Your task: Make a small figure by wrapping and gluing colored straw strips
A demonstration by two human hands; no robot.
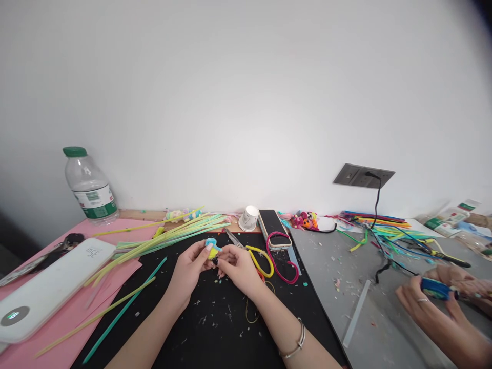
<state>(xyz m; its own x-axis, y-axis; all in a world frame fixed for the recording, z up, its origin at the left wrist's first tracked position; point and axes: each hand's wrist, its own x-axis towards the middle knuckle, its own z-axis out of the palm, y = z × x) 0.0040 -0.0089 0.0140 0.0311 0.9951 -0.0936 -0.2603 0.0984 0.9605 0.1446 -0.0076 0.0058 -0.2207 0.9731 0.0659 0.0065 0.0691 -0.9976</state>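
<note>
Both hands meet over the black mat [184, 318], working on a small fuzzy figure [212, 249] with a blue top, a yellow middle and a black lower part. My left hand [191, 266] pinches it from the left between thumb and fingers. From the right, my right hand [238, 267] closes its fingertips on the figure's lower side. Just behind the right hand lie scissors with yellow handles [262, 260], their blades partly visible. A magenta pipe cleaner [277, 266] curls beside them.
Green and yellow pipe cleaners [169, 241] lie at left, near a white power bank [65, 287] and a plastic bottle [92, 189]. Behind are a paper cup [249, 218] and a phone [273, 225]. At right, another person's hands [434, 302] hold a blue object.
</note>
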